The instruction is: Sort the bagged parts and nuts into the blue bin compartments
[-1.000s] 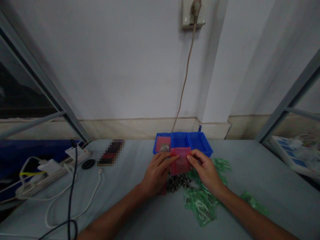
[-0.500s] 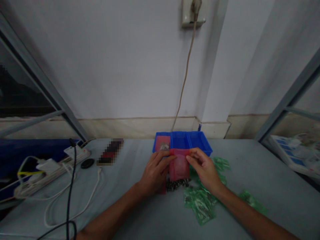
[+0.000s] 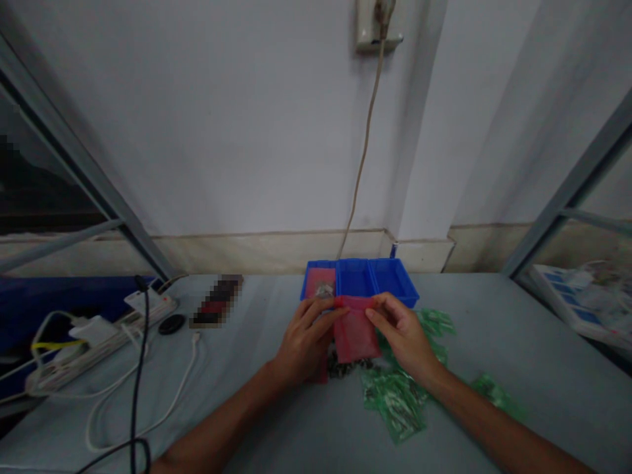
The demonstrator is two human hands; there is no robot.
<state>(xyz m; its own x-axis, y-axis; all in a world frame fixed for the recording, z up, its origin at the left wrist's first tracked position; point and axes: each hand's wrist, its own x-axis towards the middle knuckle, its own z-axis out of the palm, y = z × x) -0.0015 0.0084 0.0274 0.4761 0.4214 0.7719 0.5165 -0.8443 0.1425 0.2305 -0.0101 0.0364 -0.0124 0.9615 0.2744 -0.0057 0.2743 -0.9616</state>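
Note:
Between my two hands hangs a small pink plastic bag [image 3: 356,334], pinched along its upper edge. My left hand [image 3: 307,332] grips the top left corner, and my right hand [image 3: 401,329] grips the top right corner. Behind and below the bag lies a pile of small dark metal parts [image 3: 340,366], too small to name and partly covered by the bag. A second piece of pink plastic [image 3: 322,376] shows beneath my left hand. Green plastic bags [image 3: 399,407] with metal pieces inside lie under and beside my right hand.
Blue three-part tray [image 3: 356,278] stands by the wall; a pink bag [image 3: 320,283] lies in its left compartment. A power strip [image 3: 103,342], cables [image 3: 172,401] and a round black disc [image 3: 172,324] are at left. Another bin [image 3: 577,303] stands far right.
The lower part of the pink bag has swung slightly to the right and down, covering more of the metal parts. Both hands keep their hold, nearly still.

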